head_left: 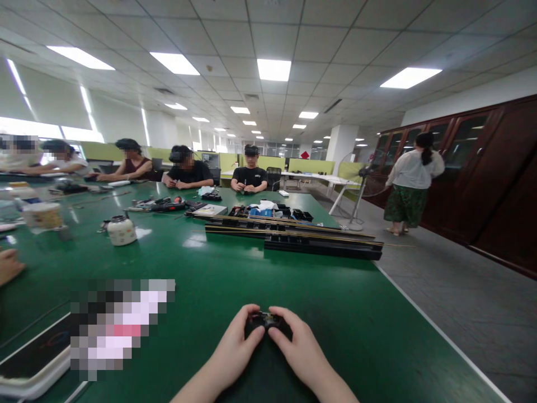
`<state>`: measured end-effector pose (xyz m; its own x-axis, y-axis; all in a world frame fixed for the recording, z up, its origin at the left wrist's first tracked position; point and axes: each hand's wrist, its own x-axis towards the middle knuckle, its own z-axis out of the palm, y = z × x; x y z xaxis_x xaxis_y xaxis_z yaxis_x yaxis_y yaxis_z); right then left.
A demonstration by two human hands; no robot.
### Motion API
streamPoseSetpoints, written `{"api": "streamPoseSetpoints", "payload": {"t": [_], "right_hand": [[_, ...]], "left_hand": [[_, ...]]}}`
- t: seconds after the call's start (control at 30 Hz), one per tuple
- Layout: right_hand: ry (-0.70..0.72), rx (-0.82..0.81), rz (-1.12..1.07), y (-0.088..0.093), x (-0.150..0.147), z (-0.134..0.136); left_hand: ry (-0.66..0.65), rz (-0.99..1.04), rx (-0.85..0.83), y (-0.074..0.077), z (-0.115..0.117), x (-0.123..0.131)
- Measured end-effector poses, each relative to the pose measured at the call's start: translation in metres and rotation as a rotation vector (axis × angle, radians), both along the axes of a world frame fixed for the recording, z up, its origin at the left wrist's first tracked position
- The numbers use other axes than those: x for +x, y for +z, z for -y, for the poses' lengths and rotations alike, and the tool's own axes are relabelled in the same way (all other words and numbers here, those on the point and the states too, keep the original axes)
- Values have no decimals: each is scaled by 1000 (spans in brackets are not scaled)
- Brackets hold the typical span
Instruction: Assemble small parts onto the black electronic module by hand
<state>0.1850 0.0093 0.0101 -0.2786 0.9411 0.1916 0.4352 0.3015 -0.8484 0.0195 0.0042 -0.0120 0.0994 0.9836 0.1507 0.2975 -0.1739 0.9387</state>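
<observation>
Black part (269, 322) at six o'clock, over bench (201, 280). Left hand (238, 340) grips nine-o'clock end, right hand (298, 338) three-o'clock; fingers curled close round it, presumably for steadiness, middle left exposed.

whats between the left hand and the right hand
A small dark object, gripped by both, sits between the left hand and the right hand, as the head view shows.

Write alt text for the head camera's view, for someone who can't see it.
Someone's left-hand grip and right-hand grip hold a small black object at a green table. Beyond are black bars and a white jar; people sit farther back.
</observation>
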Motion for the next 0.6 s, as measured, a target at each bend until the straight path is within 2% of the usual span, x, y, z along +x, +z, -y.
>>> {"api": "streamPoseSetpoints", "payload": {"t": [0.23, 0.37, 0.47, 0.6], "right_hand": [[-8, -109, -241, -6, -3, -4], [0, -151, -362, -8, -5, -4], [6, -174, -420, -9, -5, -5], [15, -181, -427, -10, -6, -6]], "left_hand": [[-26, 300, -76, 4, -2, 3], [-96, 459, -110, 4, -3, 3], [-156, 488, -139, 6, -3, 3], [-162, 472, -146, 10, 0, 4]]}}
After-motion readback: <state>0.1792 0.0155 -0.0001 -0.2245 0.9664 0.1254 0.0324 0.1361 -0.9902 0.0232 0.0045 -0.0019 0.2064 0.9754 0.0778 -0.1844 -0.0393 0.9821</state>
